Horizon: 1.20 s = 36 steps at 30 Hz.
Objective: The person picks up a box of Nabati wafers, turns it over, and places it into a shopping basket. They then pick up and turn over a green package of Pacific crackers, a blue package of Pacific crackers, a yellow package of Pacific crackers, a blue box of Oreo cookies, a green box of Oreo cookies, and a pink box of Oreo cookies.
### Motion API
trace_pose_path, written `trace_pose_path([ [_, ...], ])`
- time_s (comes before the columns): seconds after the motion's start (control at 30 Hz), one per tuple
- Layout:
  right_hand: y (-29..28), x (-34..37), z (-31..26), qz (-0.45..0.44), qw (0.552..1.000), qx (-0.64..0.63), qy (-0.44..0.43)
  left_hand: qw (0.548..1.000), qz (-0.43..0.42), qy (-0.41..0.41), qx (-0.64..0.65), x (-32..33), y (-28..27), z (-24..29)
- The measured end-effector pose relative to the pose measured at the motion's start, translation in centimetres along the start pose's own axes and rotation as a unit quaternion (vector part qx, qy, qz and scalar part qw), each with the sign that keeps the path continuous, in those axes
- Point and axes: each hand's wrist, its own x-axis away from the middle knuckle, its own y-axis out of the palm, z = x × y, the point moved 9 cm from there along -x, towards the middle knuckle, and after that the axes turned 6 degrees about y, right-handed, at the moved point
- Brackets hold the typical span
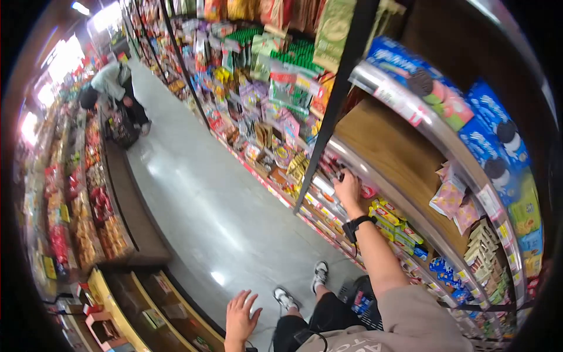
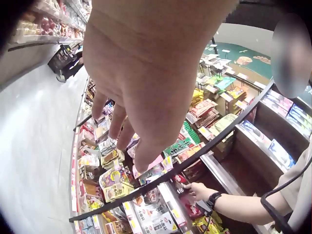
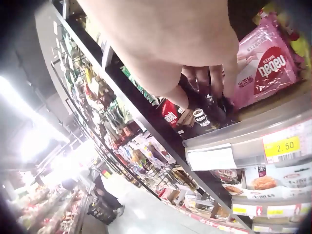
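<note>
The left hand [image 1: 239,320] is raised, fingers slightly spread; the right arm [image 1: 379,252] stretches forward; the right hand [image 1: 347,188] has its fingers curled.

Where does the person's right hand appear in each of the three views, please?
Head: right of centre, about mid-height, the right hand at the shelf.
Left wrist: lower right of centre, the right hand beyond the large left hand.
Right wrist: large at top centre, the right hand with its fingers on a dark packet.
Shared landmark: the black shelf post beside the right hand.
</note>
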Motion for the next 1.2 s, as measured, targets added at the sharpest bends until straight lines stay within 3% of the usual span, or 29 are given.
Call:
trace_pose_path([
  [0.07,-0.3,0.2,1.5,0.022,0.998,-0.036,0.036,0.998,0.038,0.027,-0.034,0.4,-1.3,0.5],
  [0.13,-1.6,1.4,2.6,0.022,0.996,-0.067,0.054,1.000,0.027,-0.006,-0.004,0.7,-2.9,1.1],
  [0.17,-3.8,3.2,2.1,0.079,0.991,-0.107,0.016,0.999,0.043,0.004,0.009,1.0,-3.2,0.9],
  [0.2,-5.6,5.0,2.1,0.069,0.984,-0.159,0.045,0.998,0.062,0.018,0.024,1.1,-3.2,0.5],
  [0.27,-5.7,7.7,5.5,0.087,0.951,-0.297,0.018,0.995,0.063,0.008,0.077,0.6,-3.2,0.0],
  [0.43,-8.4,17.3,16.5,0.044,0.937,-0.325,0.122,0.987,0.034,0.125,0.091,-3.8,-3.5,3.7],
  [0.47,-11.0,19.4,16.0,0.027,0.932,-0.340,0.123,0.985,0.011,0.152,0.087,-5.3,-3.0,4.8],
  [0.5,-14.4,22.0,14.7,0.066,0.914,-0.383,0.116,0.981,-0.011,0.159,0.113,-7.0,-2.3,5.7],
  [0.53,-16.5,24.4,13.9,0.000,0.879,-0.459,0.132,0.976,-0.038,0.161,0.139,-8.1,-0.9,6.9],
  [0.57,-18.0,26.5,15.0,-0.017,0.894,-0.426,0.137,0.966,-0.034,0.204,0.154,-8.8,-1.6,10.4],
  [0.6,-20.6,28.3,13.8,-0.013,0.865,-0.483,0.138,0.957,-0.077,0.211,0.185,-9.4,-1.2,13.4],
  [0.63,-21.6,30.3,15.0,-0.048,0.863,-0.467,0.188,0.947,-0.110,0.216,0.210,-9.8,-0.5,15.8],
  [0.67,-22.8,32.1,15.2,-0.054,0.825,-0.512,0.232,0.932,-0.140,0.249,0.223,-10.1,0.7,18.2],
  [0.7,-24.1,33.1,15.4,-0.062,0.818,-0.528,0.219,0.916,-0.164,0.279,0.236,-10.1,1.8,20.5],
  [0.8,-26.9,35.0,15.0,-0.070,0.805,-0.561,0.180,0.887,-0.244,0.234,0.314,-9.3,3.2,28.1],
  [0.9,-29.8,35.6,14.7,-0.075,0.797,-0.580,0.147,0.843,-0.328,0.196,0.379,-8.0,6.5,31.9],
  [1.07,-33.2,34.9,15.2,-0.091,0.769,-0.624,0.106,0.809,-0.316,0.188,0.459,-7.3,8.5,37.5],
  [1.2,-34.8,35.2,15.8,-0.148,0.784,-0.599,0.071,0.803,-0.293,0.163,0.493,-6.4,9.8,38.6],
])
